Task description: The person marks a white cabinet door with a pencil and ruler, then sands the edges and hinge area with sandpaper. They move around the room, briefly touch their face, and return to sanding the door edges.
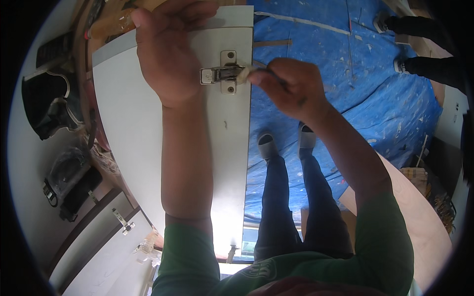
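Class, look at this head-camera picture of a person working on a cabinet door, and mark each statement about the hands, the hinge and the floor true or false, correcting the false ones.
1. The left hand rests on the white door panel. True.
2. The right hand holds a hammer. False: it holds a small brush, its tip at the hinge.
3. The metal hinge sits near the panel's right edge. True.
4. The floor is covered by a red carpet. False: a blue sheet spattered with paint covers it.
5. The person wears green sleeves. True.
6. The hinge lies loose on the floor. False: it sits on the panel.
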`<act>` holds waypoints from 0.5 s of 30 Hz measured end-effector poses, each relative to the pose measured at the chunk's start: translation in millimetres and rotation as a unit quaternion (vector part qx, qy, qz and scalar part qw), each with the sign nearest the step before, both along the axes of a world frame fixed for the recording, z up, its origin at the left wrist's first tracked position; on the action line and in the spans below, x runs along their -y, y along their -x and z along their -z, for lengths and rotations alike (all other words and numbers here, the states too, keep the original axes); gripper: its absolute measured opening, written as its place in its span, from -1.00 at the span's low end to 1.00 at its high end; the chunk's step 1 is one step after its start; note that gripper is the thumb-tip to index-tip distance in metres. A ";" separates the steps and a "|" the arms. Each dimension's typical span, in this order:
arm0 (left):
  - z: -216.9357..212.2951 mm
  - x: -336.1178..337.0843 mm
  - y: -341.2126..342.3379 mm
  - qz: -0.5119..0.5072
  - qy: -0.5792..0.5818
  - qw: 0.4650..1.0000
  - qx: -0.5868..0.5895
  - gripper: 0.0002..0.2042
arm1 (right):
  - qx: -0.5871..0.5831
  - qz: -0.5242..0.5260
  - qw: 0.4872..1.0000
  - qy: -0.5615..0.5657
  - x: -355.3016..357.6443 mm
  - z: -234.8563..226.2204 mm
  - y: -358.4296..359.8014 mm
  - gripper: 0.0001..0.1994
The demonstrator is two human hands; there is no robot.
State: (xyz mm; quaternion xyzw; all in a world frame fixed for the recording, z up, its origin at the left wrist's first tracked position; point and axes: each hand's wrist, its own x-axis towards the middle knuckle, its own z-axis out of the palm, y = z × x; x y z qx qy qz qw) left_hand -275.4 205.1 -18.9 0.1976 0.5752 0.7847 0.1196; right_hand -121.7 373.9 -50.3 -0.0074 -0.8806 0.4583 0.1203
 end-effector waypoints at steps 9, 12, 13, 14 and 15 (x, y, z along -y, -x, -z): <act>-2.8 -2.9 -1.7 -0.043 0.024 0.999 0.006 -0.15 | 0.037 -0.090 0.995 -0.031 6.3 -22.1 -35.3 -0.54; -11.2 -15.5 -13.4 -0.061 -0.015 0.998 0.021 -0.20 | 0.054 -0.108 0.991 -0.051 13.1 -24.8 -46.7 -0.54; -25.1 -25.4 -21.8 -0.073 -0.053 0.995 0.036 -0.23 | 0.055 -0.089 0.992 -0.068 10.4 -25.6 -38.2 -0.53; -26.6 -25.6 -23.6 -0.085 -0.057 0.994 0.034 -0.26 | 0.055 -0.071 0.992 -0.086 7.2 -26.6 -28.9 -0.52; -28.1 -25.8 -24.9 -0.097 -0.060 0.993 0.031 -0.28 | 0.053 -0.053 0.993 -0.095 1.5 -28.3 -17.6 -0.52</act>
